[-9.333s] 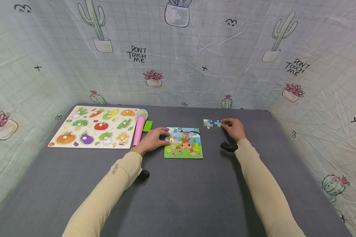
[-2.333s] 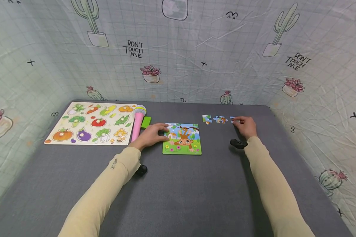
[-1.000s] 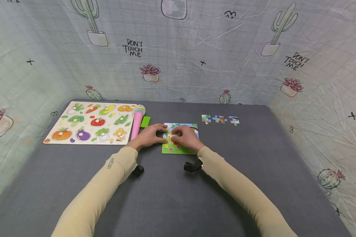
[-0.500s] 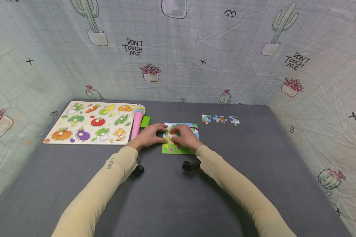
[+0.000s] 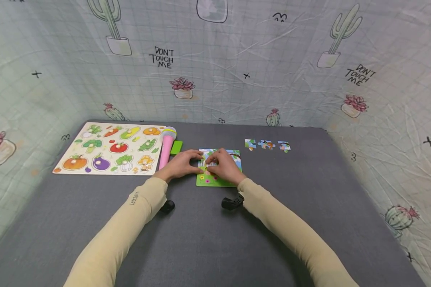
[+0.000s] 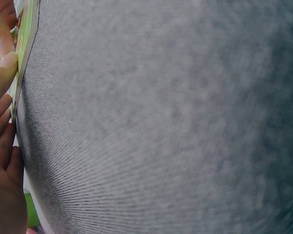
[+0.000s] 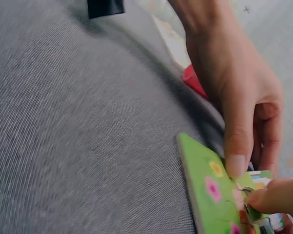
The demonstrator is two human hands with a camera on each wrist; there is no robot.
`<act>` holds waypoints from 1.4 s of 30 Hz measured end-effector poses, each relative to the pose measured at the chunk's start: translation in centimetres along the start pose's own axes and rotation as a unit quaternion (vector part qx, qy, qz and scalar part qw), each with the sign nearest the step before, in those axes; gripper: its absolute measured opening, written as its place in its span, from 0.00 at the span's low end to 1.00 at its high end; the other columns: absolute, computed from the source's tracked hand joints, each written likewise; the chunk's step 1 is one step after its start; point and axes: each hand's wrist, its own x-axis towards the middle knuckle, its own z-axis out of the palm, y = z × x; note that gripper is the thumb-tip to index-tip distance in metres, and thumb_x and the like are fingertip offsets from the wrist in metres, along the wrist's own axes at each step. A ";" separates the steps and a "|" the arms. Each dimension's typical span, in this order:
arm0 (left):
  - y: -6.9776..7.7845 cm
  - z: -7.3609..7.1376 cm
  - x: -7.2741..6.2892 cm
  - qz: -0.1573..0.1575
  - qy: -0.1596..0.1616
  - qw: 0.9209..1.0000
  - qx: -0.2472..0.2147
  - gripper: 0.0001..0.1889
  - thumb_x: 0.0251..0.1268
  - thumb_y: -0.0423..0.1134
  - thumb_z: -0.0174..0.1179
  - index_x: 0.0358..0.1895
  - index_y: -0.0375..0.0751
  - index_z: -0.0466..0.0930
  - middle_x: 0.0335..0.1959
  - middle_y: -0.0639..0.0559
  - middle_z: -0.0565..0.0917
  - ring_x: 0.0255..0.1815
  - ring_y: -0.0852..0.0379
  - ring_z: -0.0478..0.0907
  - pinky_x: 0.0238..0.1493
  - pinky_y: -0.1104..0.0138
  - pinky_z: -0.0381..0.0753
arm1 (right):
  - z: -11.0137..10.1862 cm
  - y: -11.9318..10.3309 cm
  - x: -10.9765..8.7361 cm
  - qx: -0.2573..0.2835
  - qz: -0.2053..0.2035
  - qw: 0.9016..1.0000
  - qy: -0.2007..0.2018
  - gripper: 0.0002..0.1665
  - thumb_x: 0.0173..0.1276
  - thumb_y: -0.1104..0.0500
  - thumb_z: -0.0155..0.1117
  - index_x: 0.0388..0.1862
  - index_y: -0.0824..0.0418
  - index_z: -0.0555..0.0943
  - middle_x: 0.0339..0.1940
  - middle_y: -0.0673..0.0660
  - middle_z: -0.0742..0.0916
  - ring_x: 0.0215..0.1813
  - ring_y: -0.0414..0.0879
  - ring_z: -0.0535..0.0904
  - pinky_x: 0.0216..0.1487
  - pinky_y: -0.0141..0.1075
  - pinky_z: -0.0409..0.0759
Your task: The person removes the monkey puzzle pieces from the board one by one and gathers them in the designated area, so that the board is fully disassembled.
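A small square jigsaw board (image 5: 210,183) with a monkey picture lies on the grey table. My left hand (image 5: 181,164) grips its left edge, thumb at the near side and fingers farther back. Over the board's left half, my right hand (image 5: 227,167) pinches a puzzle piece (image 7: 256,214) between thumb and fingers; in the right wrist view a dark gap shows beside it. The hand hides the middle of the picture. Behind and to the right, three loose pieces lie in a row: left piece (image 5: 250,144), middle piece (image 5: 266,144), right piece (image 5: 284,146).
Left of the board are a pink toy microphone (image 5: 167,149), a green block (image 5: 176,148) and a large white board (image 5: 67,169) with vegetable pictures. A printed cloth (image 5: 215,99) stands around the back and sides of the table (image 5: 208,247).
My right hand has set down the third loose piece at the back right and come left to the board, where it now pinches another piece. The left hand keeps its hold on the board.
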 end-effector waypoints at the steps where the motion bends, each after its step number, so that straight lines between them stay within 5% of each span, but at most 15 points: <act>1: 0.0 0.0 0.0 0.000 0.000 1.000 -0.001 0.26 0.56 0.41 0.72 0.56 0.30 0.80 0.66 0.40 0.74 0.69 0.43 0.66 0.70 0.52 0.63 | -0.1 0.1 0.0 0.010 0.004 1.000 0.000 0.09 0.67 0.62 0.66 0.45 0.58 0.85 0.47 0.57 0.76 0.44 0.50 0.73 0.47 0.42 0.75; 6: -0.4 0.2 0.0 0.001 0.001 1.000 -0.007 0.25 0.57 0.42 0.72 0.55 0.32 0.80 0.66 0.41 0.74 0.70 0.43 0.66 0.70 0.52 0.63 | -0.9 0.4 0.0 0.067 0.055 0.996 -0.015 0.12 0.70 0.59 0.63 0.51 0.54 0.85 0.53 0.55 0.79 0.51 0.50 0.77 0.47 0.42 0.79; 10: -0.5 0.2 -0.1 -0.001 0.002 1.000 -0.016 0.24 0.57 0.42 0.72 0.54 0.33 0.81 0.67 0.42 0.73 0.71 0.44 0.65 0.71 0.52 0.62 | -1.3 0.7 0.1 0.091 0.085 0.992 -0.034 0.13 0.73 0.58 0.60 0.54 0.52 0.84 0.51 0.53 0.84 0.45 0.47 0.80 0.40 0.40 0.79; 19: -0.4 0.2 -0.1 0.005 0.004 1.000 -0.023 0.22 0.57 0.42 0.72 0.52 0.34 0.82 0.66 0.42 0.75 0.70 0.44 0.66 0.70 0.53 0.63 | -1.9 0.7 -0.5 0.076 0.062 0.995 -0.017 0.13 0.71 0.57 0.62 0.53 0.55 0.84 0.59 0.55 0.78 0.53 0.49 0.77 0.43 0.43 0.77; 25: -0.3 0.0 0.1 0.002 -0.003 1.000 -0.013 0.22 0.56 0.42 0.72 0.52 0.34 0.82 0.65 0.42 0.75 0.69 0.45 0.67 0.70 0.53 0.64 | -1.8 1.2 -0.8 0.108 0.057 0.993 -0.008 0.14 0.69 0.57 0.63 0.53 0.56 0.82 0.60 0.56 0.75 0.44 0.51 0.74 0.31 0.40 0.75; 32: 0.1 0.0 0.1 0.003 -0.004 1.000 -0.011 0.22 0.57 0.41 0.72 0.52 0.32 0.82 0.64 0.41 0.75 0.69 0.44 0.67 0.69 0.53 0.64 | -2.1 1.8 -1.2 0.160 0.085 0.983 -0.007 0.13 0.72 0.58 0.62 0.54 0.54 0.81 0.57 0.55 0.76 0.37 0.51 0.77 0.33 0.40 0.76; 42: 0.2 -0.1 -0.1 0.003 -0.004 1.000 -0.010 0.22 0.57 0.41 0.71 0.53 0.32 0.82 0.65 0.41 0.75 0.69 0.44 0.67 0.70 0.53 0.64 | -3.6 2.8 -2.2 0.165 0.095 0.982 0.015 0.15 0.71 0.56 0.63 0.55 0.54 0.81 0.57 0.54 0.79 0.36 0.51 0.72 0.35 0.40 0.73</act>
